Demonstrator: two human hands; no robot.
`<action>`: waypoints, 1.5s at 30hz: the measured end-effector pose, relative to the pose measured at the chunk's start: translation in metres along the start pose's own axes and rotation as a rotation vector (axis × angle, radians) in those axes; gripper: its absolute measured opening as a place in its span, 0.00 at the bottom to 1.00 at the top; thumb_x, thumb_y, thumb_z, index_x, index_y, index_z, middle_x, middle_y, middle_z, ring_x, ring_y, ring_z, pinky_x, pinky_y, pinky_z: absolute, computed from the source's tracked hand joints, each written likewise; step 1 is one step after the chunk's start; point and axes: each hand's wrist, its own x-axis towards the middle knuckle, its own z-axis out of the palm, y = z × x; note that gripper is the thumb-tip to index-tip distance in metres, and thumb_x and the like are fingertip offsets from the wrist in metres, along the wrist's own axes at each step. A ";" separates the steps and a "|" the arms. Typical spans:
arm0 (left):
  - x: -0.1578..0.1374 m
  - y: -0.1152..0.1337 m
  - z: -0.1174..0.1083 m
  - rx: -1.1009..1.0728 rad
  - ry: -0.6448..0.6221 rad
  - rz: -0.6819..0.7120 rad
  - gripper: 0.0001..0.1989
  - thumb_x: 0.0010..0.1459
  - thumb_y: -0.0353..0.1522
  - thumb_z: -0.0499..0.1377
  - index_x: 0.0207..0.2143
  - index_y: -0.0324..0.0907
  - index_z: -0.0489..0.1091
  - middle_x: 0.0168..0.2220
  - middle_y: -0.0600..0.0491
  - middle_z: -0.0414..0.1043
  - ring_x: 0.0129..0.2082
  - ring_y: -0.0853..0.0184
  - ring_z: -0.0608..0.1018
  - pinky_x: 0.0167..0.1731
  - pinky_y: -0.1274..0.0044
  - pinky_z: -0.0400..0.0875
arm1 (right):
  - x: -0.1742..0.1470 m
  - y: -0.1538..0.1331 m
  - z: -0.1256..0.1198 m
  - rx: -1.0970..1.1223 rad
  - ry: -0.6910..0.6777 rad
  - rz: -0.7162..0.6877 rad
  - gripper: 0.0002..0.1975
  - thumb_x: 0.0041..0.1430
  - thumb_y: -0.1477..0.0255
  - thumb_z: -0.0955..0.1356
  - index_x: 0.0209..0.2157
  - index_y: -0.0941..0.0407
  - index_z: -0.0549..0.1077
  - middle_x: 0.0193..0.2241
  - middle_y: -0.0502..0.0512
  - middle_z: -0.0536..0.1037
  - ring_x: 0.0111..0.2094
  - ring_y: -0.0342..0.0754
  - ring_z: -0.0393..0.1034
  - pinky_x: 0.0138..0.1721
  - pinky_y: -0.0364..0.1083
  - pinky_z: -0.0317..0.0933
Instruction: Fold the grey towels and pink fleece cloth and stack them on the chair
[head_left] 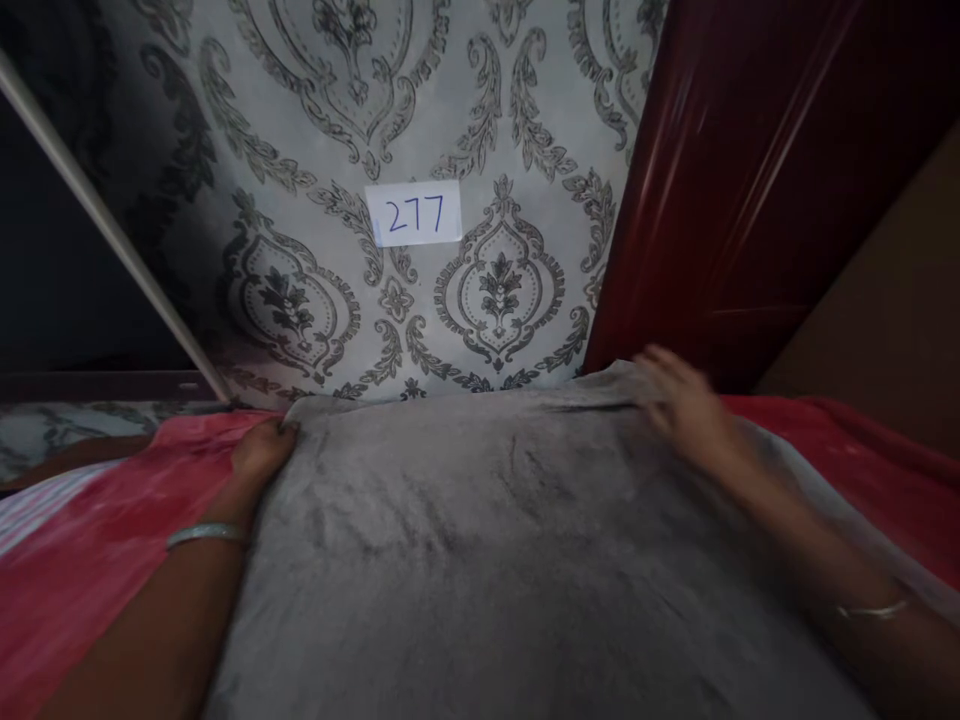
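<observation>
A grey plush cloth lies spread over a red blanket, with shallow wrinkles across its middle. At its far left corner, my left hand is closed on the edge, thumb on top. My right hand, smeared by motion, has its fingers at the far right corner, where the edge is lifted and folded a little. The hand seems to pinch that edge. Each wrist wears a bangle.
Patterned wallpaper rises just behind the cloth, bearing a paper label marked 277. A glossy dark red wooden panel stands at the right. A dark screen-like panel with a pale edge is at the left.
</observation>
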 end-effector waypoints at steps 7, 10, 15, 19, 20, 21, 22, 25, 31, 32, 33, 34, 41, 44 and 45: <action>-0.017 0.046 -0.012 -0.029 0.162 0.404 0.28 0.62 0.42 0.51 0.59 0.34 0.66 0.56 0.40 0.72 0.56 0.53 0.74 0.56 0.66 0.68 | -0.026 -0.045 0.048 0.020 -0.725 -0.076 0.34 0.66 0.48 0.54 0.70 0.44 0.52 0.71 0.50 0.49 0.71 0.61 0.39 0.68 0.68 0.41; -0.038 0.084 0.006 -0.125 -0.158 0.842 0.31 0.64 0.49 0.47 0.60 0.40 0.67 0.60 0.45 0.70 0.60 0.57 0.72 0.61 0.67 0.64 | -0.027 -0.035 0.049 -0.005 -0.725 -0.070 0.34 0.67 0.47 0.51 0.71 0.43 0.49 0.72 0.48 0.45 0.72 0.58 0.36 0.68 0.67 0.37; -0.059 0.099 0.041 -0.029 -0.367 0.995 0.34 0.66 0.54 0.42 0.66 0.47 0.61 0.67 0.48 0.61 0.68 0.57 0.60 0.66 0.62 0.53 | -0.025 -0.009 0.046 -0.096 -0.706 0.015 0.34 0.67 0.50 0.50 0.71 0.44 0.48 0.72 0.48 0.45 0.72 0.57 0.36 0.68 0.66 0.38; -0.046 0.077 0.046 0.047 -0.377 0.834 0.34 0.67 0.53 0.38 0.68 0.50 0.56 0.70 0.52 0.53 0.71 0.58 0.55 0.68 0.60 0.48 | -0.027 0.025 0.041 -0.236 -0.656 0.248 0.36 0.67 0.51 0.49 0.71 0.51 0.48 0.72 0.54 0.47 0.72 0.58 0.37 0.68 0.65 0.40; -0.044 0.073 0.045 0.056 -0.373 0.804 0.34 0.67 0.52 0.38 0.69 0.50 0.56 0.71 0.52 0.53 0.71 0.58 0.54 0.68 0.59 0.48 | -0.029 0.031 0.040 -0.267 -0.632 0.306 0.37 0.67 0.50 0.49 0.71 0.52 0.49 0.72 0.56 0.48 0.72 0.59 0.38 0.68 0.66 0.41; -0.043 0.072 0.045 0.064 -0.366 0.784 0.33 0.67 0.51 0.38 0.69 0.51 0.55 0.71 0.53 0.53 0.71 0.58 0.54 0.68 0.59 0.48 | -0.030 0.036 0.040 -0.290 -0.606 0.354 0.37 0.67 0.50 0.49 0.71 0.52 0.50 0.71 0.57 0.49 0.71 0.60 0.39 0.67 0.66 0.41; -0.043 0.071 0.044 0.072 -0.359 0.776 0.33 0.68 0.51 0.37 0.69 0.50 0.56 0.71 0.53 0.53 0.71 0.59 0.54 0.68 0.60 0.48 | -0.031 0.039 0.040 -0.303 -0.581 0.387 0.37 0.66 0.50 0.48 0.71 0.53 0.50 0.71 0.57 0.50 0.71 0.60 0.40 0.67 0.67 0.42; -0.052 0.078 0.036 0.119 -0.358 0.766 0.31 0.69 0.47 0.37 0.69 0.48 0.55 0.71 0.52 0.52 0.71 0.61 0.53 0.68 0.62 0.47 | -0.033 0.039 0.038 -0.298 -0.529 0.417 0.37 0.67 0.51 0.47 0.71 0.53 0.51 0.71 0.57 0.51 0.71 0.60 0.43 0.65 0.69 0.44; -0.098 0.096 0.007 0.229 -0.365 0.520 0.33 0.68 0.49 0.40 0.70 0.46 0.52 0.71 0.43 0.49 0.70 0.49 0.54 0.64 0.49 0.49 | -0.030 0.003 0.017 -0.200 -0.615 0.461 0.37 0.67 0.52 0.48 0.70 0.55 0.54 0.70 0.64 0.52 0.69 0.67 0.46 0.61 0.73 0.49; -0.115 0.100 0.005 0.221 -0.358 0.520 0.34 0.68 0.51 0.40 0.70 0.45 0.51 0.72 0.42 0.48 0.70 0.47 0.53 0.64 0.48 0.48 | -0.032 -0.013 0.014 -0.175 -0.638 0.451 0.38 0.67 0.51 0.47 0.69 0.55 0.55 0.70 0.65 0.53 0.68 0.69 0.48 0.60 0.73 0.51; -0.134 0.105 0.004 0.202 -0.354 0.554 0.36 0.67 0.52 0.41 0.71 0.46 0.50 0.72 0.42 0.46 0.71 0.46 0.51 0.64 0.48 0.47 | -0.036 -0.032 0.012 -0.150 -0.656 0.426 0.38 0.67 0.50 0.47 0.70 0.54 0.55 0.69 0.64 0.54 0.68 0.68 0.48 0.60 0.72 0.52; -0.155 0.110 0.004 0.169 -0.356 0.637 0.36 0.67 0.53 0.42 0.71 0.46 0.49 0.73 0.42 0.44 0.71 0.47 0.50 0.65 0.50 0.46 | -0.043 -0.053 0.011 -0.123 -0.665 0.372 0.37 0.67 0.50 0.47 0.70 0.53 0.55 0.70 0.62 0.54 0.69 0.67 0.48 0.61 0.71 0.52; -0.232 0.073 -0.013 0.081 -0.376 0.797 0.32 0.68 0.50 0.42 0.70 0.50 0.50 0.73 0.48 0.46 0.72 0.52 0.49 0.67 0.53 0.45 | -0.118 -0.132 0.004 -0.106 -0.673 0.047 0.33 0.68 0.52 0.50 0.70 0.48 0.53 0.71 0.53 0.51 0.71 0.57 0.42 0.67 0.63 0.42; -0.214 0.001 -0.040 0.207 -0.337 0.492 0.31 0.69 0.48 0.41 0.70 0.48 0.51 0.73 0.47 0.45 0.72 0.51 0.49 0.66 0.51 0.45 | -0.140 -0.098 -0.023 -0.175 -0.645 0.224 0.35 0.67 0.52 0.49 0.70 0.50 0.53 0.71 0.56 0.51 0.71 0.59 0.44 0.67 0.64 0.42; -0.209 -0.024 -0.049 0.222 -0.304 0.435 0.31 0.69 0.47 0.41 0.70 0.48 0.51 0.73 0.47 0.46 0.72 0.50 0.49 0.66 0.51 0.46 | -0.147 -0.084 -0.034 -0.196 -0.641 0.279 0.36 0.66 0.51 0.49 0.70 0.50 0.53 0.71 0.56 0.51 0.71 0.60 0.44 0.67 0.65 0.42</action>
